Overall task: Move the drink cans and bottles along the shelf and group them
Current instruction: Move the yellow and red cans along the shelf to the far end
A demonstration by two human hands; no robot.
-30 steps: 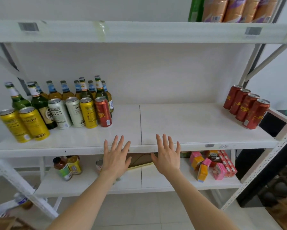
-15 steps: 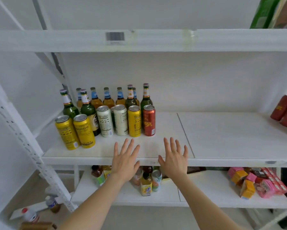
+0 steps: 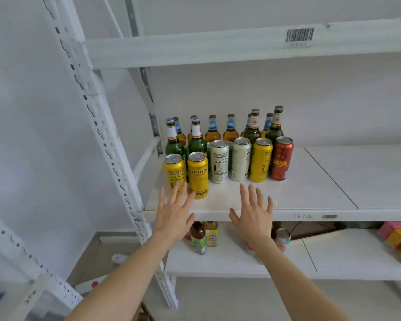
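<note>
Hands (image 3: 174, 215) (image 3: 252, 216) nearer cans (image 3: 197, 174), perhaps in contact

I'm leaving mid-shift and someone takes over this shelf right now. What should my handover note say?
Left hand: open, empty, raised before the two front yellow cans; contact unclear.
Right hand: open, empty, above the front edge of the shelf.
Behind: two white cans, a third yellow can, a red can, then beer bottles, all upright at the left end.
Done: drinks stand clustered.
Left: yellow cans are split, so grouping by kind likely remains.
</note>
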